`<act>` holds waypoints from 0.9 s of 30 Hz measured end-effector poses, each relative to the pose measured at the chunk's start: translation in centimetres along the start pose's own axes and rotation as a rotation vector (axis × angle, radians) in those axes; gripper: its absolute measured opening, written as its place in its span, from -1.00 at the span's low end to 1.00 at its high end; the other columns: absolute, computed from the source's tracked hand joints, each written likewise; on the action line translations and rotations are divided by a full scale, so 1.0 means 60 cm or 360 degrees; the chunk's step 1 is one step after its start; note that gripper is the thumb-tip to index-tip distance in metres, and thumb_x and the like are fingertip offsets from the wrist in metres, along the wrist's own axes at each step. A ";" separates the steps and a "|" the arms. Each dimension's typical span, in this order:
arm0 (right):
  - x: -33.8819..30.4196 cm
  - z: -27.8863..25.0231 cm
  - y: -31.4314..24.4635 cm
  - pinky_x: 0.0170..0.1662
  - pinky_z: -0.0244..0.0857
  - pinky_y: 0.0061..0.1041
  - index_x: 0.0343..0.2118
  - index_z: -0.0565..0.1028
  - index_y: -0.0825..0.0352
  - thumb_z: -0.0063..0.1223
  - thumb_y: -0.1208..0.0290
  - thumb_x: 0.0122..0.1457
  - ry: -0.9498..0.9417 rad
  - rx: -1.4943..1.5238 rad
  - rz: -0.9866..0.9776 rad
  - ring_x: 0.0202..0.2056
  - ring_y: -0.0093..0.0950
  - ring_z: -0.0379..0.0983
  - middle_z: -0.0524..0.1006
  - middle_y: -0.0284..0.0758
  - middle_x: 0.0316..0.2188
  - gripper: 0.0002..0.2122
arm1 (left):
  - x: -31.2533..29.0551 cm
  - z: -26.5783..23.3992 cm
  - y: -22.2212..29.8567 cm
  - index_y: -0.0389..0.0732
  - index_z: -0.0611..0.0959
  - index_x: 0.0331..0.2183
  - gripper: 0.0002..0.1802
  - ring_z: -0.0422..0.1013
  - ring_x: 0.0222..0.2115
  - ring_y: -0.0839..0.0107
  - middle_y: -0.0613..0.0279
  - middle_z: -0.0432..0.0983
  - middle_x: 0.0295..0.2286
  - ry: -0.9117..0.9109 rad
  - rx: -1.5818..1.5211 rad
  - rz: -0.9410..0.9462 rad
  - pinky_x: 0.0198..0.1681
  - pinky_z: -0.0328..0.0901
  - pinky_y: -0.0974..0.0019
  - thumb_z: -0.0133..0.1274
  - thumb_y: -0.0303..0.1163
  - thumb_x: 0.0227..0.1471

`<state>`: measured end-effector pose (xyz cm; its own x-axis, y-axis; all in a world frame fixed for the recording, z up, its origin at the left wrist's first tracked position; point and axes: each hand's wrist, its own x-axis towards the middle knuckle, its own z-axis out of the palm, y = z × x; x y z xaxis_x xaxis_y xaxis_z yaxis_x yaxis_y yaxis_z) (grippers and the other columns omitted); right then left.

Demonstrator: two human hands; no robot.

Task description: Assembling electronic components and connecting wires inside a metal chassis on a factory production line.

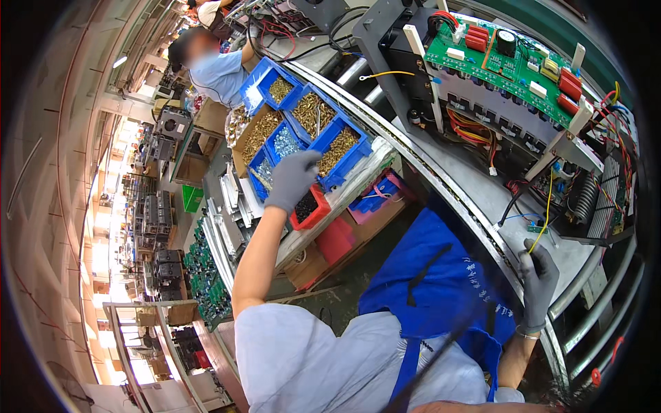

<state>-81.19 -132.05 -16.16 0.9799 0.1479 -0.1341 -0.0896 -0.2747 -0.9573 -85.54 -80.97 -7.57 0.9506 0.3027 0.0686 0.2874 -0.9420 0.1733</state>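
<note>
Two gloved hands: left hand (292, 180) dips fingers into red bin (311, 208), right hand (538, 282) pinches yellow wire (546, 213)

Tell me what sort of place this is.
Most likely an electronics assembly line: blue bins of screws beside the left hand, an open chassis with a green circuit board, and the right hand holding a yellow wire.

A curved grey metal conveyor bench (482, 196) carried an open dark metal chassis (509, 117) topped by a green circuit board (516, 58). Beside it, a white side shelf (358, 182) held blue plastic bins of brass screws (323, 131) and a small red plastic tray (311, 210).
</note>
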 end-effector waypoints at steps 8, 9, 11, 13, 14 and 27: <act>-0.024 0.005 -0.037 -0.29 0.37 -0.61 -0.17 0.46 0.45 -0.02 0.36 0.24 0.0111 0.0539 0.0077 -0.38 -0.57 0.47 0.54 -0.26 -0.33 -0.77 | 0.092 0.052 -0.048 -0.20 0.64 -0.29 -0.74 0.49 -0.33 0.08 0.02 0.54 -0.39 -0.0586 -0.0208 0.0428 -0.22 0.36 0.17 0.13 -0.45 -0.16; -0.025 0.003 -0.047 -0.21 0.42 -0.56 -0.16 0.46 0.46 -0.06 0.39 0.26 0.0072 0.0622 0.0061 -0.29 -0.49 0.54 0.56 -0.23 -0.34 -0.77 | 0.092 0.051 -0.047 -0.22 0.65 -0.33 -0.76 0.48 -0.34 0.07 0.01 0.54 -0.39 -0.0539 -0.0185 0.0517 -0.23 0.35 0.16 0.14 -0.44 -0.16; -0.012 0.006 -0.052 -0.18 0.42 -0.52 -0.17 0.49 0.50 -0.10 0.32 0.27 0.0029 0.0697 0.0132 -0.30 -0.48 0.54 0.57 -0.21 -0.31 -0.70 | 0.099 0.070 -0.056 -0.24 0.63 -0.40 -0.83 0.47 -0.35 0.04 0.02 0.52 -0.44 -0.0474 -0.0043 0.0601 -0.26 0.34 0.13 0.12 -0.41 -0.14; 0.002 0.006 -0.049 -0.22 0.39 -0.60 -0.15 0.52 0.51 -0.07 0.34 0.24 -0.0044 0.0777 0.0143 -0.35 -0.56 0.51 0.57 -0.27 -0.37 -0.69 | 0.082 0.055 -0.037 -0.22 0.61 -0.41 -0.86 0.46 -0.37 0.03 0.02 0.51 -0.46 -0.0317 0.0021 0.0498 -0.29 0.35 0.12 0.11 -0.42 -0.12; 0.009 0.007 -0.049 -0.29 0.34 -0.64 -0.15 0.53 0.51 -0.06 0.36 0.24 -0.0081 0.0751 0.0152 -0.44 -0.62 0.44 0.56 -0.32 -0.42 -0.70 | 0.078 0.052 -0.045 -0.22 0.61 -0.39 -0.86 0.48 -0.37 0.05 0.03 0.53 -0.45 -0.0301 0.0051 0.0398 -0.28 0.36 0.14 0.11 -0.45 -0.11; 0.019 0.023 -0.023 -0.55 0.18 -0.80 -0.15 0.52 0.48 0.00 0.39 0.24 0.0004 0.1000 0.0437 -0.58 -0.77 0.34 0.55 -0.36 -0.47 -0.75 | -0.006 0.014 0.246 -0.21 0.48 -0.01 -0.55 0.48 -0.30 0.44 0.20 0.53 -0.33 -0.0142 -0.1243 0.0227 -0.23 0.40 0.36 0.08 -0.55 -0.01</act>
<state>-80.18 -130.16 -15.35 0.9072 0.1495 -0.3932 -0.4205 0.3013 -0.8558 -81.53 -95.08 -5.89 0.9873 0.1431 0.0686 0.0288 -0.5868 0.8092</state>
